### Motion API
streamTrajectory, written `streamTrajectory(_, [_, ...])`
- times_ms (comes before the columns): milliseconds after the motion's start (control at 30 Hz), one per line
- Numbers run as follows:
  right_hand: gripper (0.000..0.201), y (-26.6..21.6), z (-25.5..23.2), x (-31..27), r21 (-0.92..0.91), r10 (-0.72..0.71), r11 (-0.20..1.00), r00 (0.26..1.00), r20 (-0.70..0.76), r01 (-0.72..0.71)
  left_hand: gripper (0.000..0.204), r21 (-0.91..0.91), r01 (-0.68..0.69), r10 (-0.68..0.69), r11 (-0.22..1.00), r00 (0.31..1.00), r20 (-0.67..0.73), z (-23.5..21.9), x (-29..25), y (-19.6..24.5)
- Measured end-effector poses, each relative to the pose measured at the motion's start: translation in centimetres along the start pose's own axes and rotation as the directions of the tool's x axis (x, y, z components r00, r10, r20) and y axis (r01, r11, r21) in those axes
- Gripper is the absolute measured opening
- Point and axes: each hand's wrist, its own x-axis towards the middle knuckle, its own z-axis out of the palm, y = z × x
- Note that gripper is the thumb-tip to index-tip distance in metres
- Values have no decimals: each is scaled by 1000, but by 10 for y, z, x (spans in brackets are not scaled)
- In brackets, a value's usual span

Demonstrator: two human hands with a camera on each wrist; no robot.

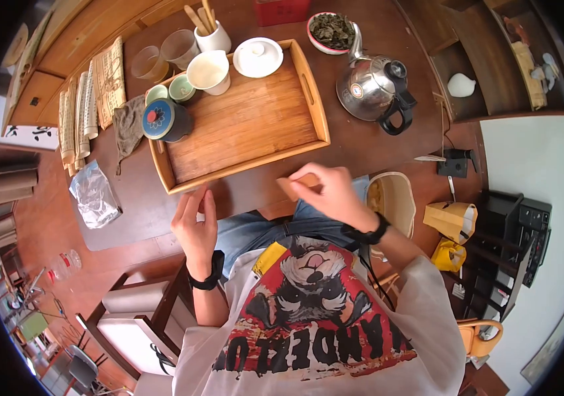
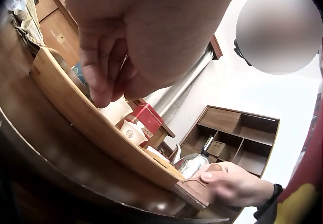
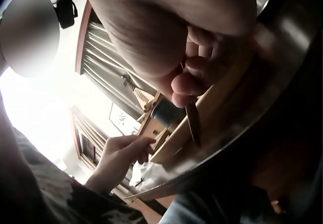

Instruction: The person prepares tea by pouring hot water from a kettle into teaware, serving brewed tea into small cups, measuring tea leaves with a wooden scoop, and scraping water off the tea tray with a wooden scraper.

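Near the table's front edge, the right hand pinches a flat brown piece between thumb and fingers, to the right of the wooden tray's near rim. In the left wrist view the piece looks like a thin slab. Seen edge-on in the right wrist view, the piece hangs below the fingertips. The left hand is just in front of the tray's near left corner, its fingers loosely bent with nothing visible in them; contact with the tray cannot be told.
A blue-lidded jar, small green cups, a white pitcher and a lidded white bowl stand on the tray. Right of it are a steel kettle and a dish of leaves. A plastic bag lies left.
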Motion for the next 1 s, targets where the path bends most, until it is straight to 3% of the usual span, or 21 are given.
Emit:
streamTrajectory(67, [14,13,23,3,75,-53,996,998,-39,56,16,-4,-16,16,1000,1000,-13,-2,-1,3])
streamTrajectory(167, [15,26,15,0,75,-13,997,997,-71,18,17,-8,-23,22,1000,999,-37,-3,-4,0])
streamTrajectory(200, [15,25,4,-2,74,-11,997,997,-72,17,17,-7,-19,18,1000,999,-42,-3,-4,-1])
streamTrajectory(267, [13,24,-32,-9,-36,151,987,986,-69,-154,17,-3,-12,12,1000,999,-37,-4,-5,-2])
streamTrajectory(333, [12,46,-61,-17,-127,88,985,974,-207,-116,16,2,-2,2,1000,999,-34,-3,-6,-3])
streamTrajectory(400, [11,50,-95,-25,-155,184,961,948,-259,-229,16,-11,-19,19,1000,999,-27,-1,-5,-5])
streamTrajectory(433, [11,53,-106,-27,-187,142,961,944,-299,-204,16,-12,-17,17,1000,999,-27,-1,-5,-4])
streamTrajectory(600, [10,43,-111,-25,-289,149,931,954,-260,-224,15,-31,-26,26,999,1000,-5,5,1,4])
streamTrajectory(700, [10,41,-71,-10,19,131,991,964,-232,-130,15,-38,-20,20,999,1000,13,5,5,14])
streamTrajectory(800, [14,41,-39,4,203,197,966,964,-180,-159,15,-38,-40,40,998,999,12,4,6,19])
streamTrajectory(933, [14,61,-39,10,263,212,952,958,-194,-158,17,-43,-52,52,998,999,-5,2,5,19])
streamTrajectory(1000, [14,69,-59,6,197,216,966,942,-258,-168,16,-44,-50,50,998,999,-3,2,3,18])
